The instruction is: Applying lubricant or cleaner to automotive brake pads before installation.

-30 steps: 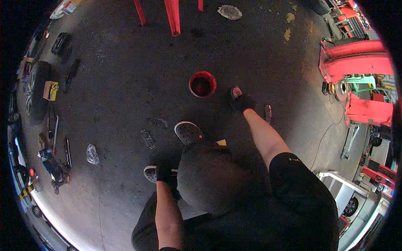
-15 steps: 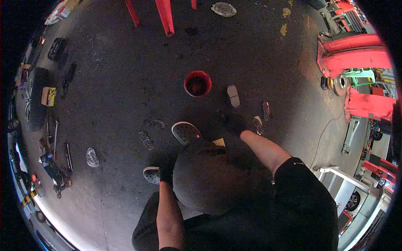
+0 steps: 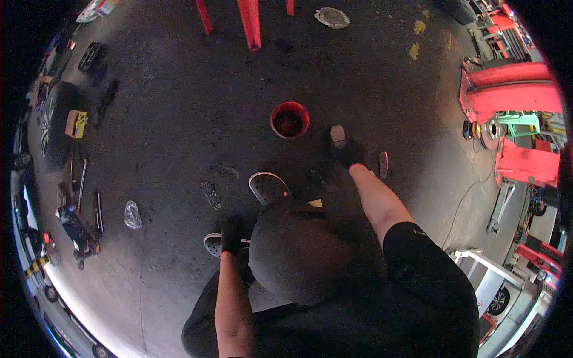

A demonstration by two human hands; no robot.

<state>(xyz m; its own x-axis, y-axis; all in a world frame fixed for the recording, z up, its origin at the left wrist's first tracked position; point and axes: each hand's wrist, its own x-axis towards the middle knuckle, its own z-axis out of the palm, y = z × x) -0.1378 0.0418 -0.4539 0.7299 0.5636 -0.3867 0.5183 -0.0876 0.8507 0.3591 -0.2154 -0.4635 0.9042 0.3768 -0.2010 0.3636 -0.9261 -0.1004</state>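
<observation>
The right hand (image 3: 346, 153), in a black glove, reaches forward over the dark floor (image 3: 179, 107) and it's right on a grey brake pad (image 3: 338, 133)! The pad sits ahead of the person's feet, its far end showing past the glove, its near end covered; whether the fingers are clamped on it, there's no telling from here. Just to the pad's left stands a red bucket (image 3: 289, 120), dark inside. On the other side, toward the floor's right edge, lies a narrow dark piece (image 3: 383, 164).

Over to the left hand (image 3: 232, 234), also black-gloved, down low beside the knee and over a dark clog (image 3: 213, 244); its fingers melt into the shadow, so their state can't be told. Ahead of it, a speckled dark strip (image 3: 210, 194) rests on the floor. Toward the floor's left edge there's a crumpled clear plastic bag (image 3: 132, 215), and farther out, a wheel (image 3: 57, 128) beside a yellow-and-brown box (image 3: 76, 124).
</observation>
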